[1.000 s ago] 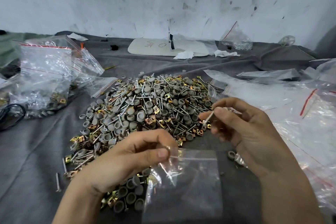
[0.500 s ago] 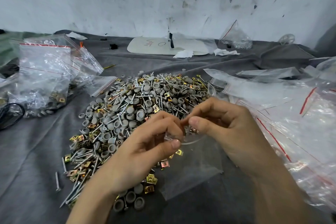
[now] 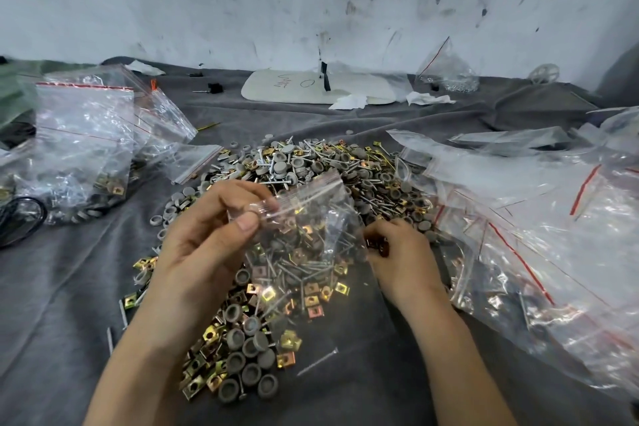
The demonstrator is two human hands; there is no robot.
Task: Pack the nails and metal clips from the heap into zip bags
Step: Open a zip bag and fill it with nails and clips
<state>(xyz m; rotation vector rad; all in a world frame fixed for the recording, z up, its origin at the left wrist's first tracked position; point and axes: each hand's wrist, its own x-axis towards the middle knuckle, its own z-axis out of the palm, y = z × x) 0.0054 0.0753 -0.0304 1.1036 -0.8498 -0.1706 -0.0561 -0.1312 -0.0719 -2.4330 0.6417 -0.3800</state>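
The left hand (image 3: 207, 245), left of centre, pinches the upper edge of a clear zip bag (image 3: 321, 214) between thumb and forefinger, and the bag hangs in front of the heap (image 3: 294, 162) of nails, clips and grey caps in mid frame. The right hand (image 3: 404, 259), just right of the bag, reaches into the heap's lower right edge with fingers curled round a small dark piece (image 3: 378, 245). Filled bags (image 3: 83, 142) lie at upper left and empty bags (image 3: 539, 211) at right on the grey cloth-covered surface (image 3: 52, 287).
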